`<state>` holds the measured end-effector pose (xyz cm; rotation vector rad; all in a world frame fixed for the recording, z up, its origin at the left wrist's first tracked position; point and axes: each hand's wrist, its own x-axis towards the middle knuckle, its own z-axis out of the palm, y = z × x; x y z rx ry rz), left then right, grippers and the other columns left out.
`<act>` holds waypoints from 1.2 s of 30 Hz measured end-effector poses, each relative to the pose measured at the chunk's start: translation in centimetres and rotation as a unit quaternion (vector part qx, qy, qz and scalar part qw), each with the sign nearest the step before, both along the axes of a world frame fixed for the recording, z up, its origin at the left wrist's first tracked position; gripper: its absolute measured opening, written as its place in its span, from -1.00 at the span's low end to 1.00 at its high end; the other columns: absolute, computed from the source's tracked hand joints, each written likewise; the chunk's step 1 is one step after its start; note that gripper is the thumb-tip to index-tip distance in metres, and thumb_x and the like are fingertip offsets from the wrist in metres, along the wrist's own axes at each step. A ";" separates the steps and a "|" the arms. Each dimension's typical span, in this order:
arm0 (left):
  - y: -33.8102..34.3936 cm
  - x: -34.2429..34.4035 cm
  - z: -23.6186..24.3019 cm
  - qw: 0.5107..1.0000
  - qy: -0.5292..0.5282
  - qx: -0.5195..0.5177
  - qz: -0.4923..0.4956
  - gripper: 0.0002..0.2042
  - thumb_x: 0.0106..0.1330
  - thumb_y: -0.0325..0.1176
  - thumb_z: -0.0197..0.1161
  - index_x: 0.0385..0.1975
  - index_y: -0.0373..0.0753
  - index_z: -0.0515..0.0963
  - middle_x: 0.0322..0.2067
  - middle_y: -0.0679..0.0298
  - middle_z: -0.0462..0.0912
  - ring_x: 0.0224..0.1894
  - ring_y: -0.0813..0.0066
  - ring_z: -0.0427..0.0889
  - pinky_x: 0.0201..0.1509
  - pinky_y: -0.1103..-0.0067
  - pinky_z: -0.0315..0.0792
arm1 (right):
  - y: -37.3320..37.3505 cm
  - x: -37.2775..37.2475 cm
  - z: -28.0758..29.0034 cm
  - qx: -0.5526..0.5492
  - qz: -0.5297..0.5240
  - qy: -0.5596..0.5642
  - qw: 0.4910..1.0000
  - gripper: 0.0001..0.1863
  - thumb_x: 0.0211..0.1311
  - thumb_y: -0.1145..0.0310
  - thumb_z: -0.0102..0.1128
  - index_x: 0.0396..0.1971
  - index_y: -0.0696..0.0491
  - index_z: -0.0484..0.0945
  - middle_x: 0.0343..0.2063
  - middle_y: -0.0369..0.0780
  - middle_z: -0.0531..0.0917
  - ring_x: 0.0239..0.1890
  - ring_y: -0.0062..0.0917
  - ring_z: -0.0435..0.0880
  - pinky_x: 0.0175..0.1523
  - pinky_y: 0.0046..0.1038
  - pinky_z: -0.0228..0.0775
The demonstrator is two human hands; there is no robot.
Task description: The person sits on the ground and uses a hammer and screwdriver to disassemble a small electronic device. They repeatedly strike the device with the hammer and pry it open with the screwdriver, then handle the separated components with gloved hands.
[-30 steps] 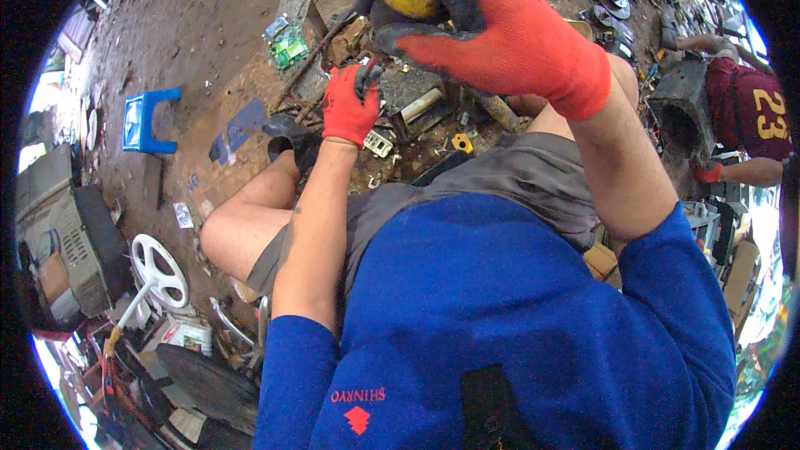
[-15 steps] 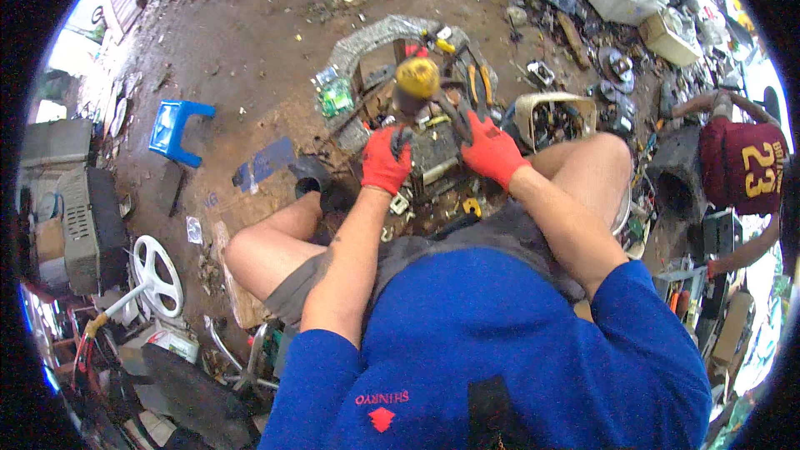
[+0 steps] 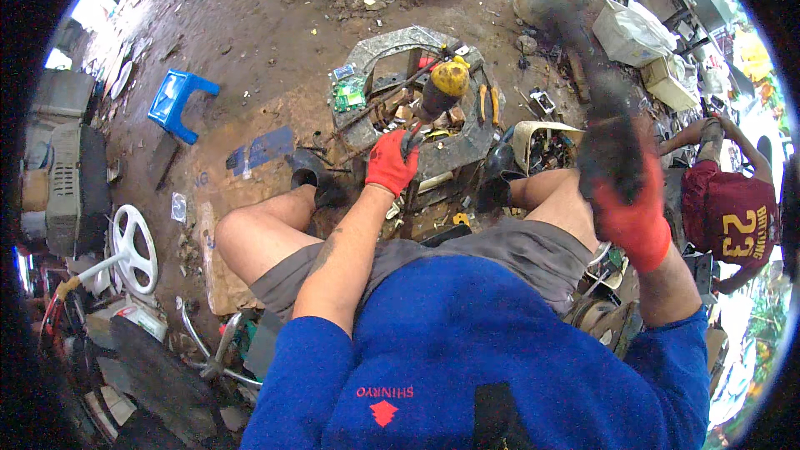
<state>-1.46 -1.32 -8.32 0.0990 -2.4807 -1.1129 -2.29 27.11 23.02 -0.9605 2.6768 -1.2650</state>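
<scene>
Your left hand [image 3: 392, 163] grips one yellow-ended tool [image 3: 450, 80] by its lower end, over one gray ring [image 3: 371, 58]. Your right hand [image 3: 632, 215], well off to the right, is wrapped round one long dark tool [image 3: 612, 121], all blurry. Two orange handles [image 3: 482, 103] lie at the ring's right edge. Brown ground [image 3: 250, 50] spreads wide between ring and one blue stool [image 3: 172, 103].

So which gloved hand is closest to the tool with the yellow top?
The left hand, at the lower end of the yellow-topped tool; the right hand is blurred and well off to the right.
</scene>
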 end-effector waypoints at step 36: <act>-1.9 0.2 1.9 0.998 -0.038 -0.017 0.039 -0.69 0.38 -0.25 -0.03 -0.20 -0.41 0.50 -0.28 -0.04 0.60 -0.19 -0.02 0.54 -0.09 0.30 0.37 | -2.3 -3.8 -21.3 -0.008 -0.135 -0.230 0.964 -0.27 0.09 0.07 0.14 0.28 0.00 0.20 -0.17 0.12 0.59 -0.06 -0.09 0.58 0.06 -0.26 0.39</act>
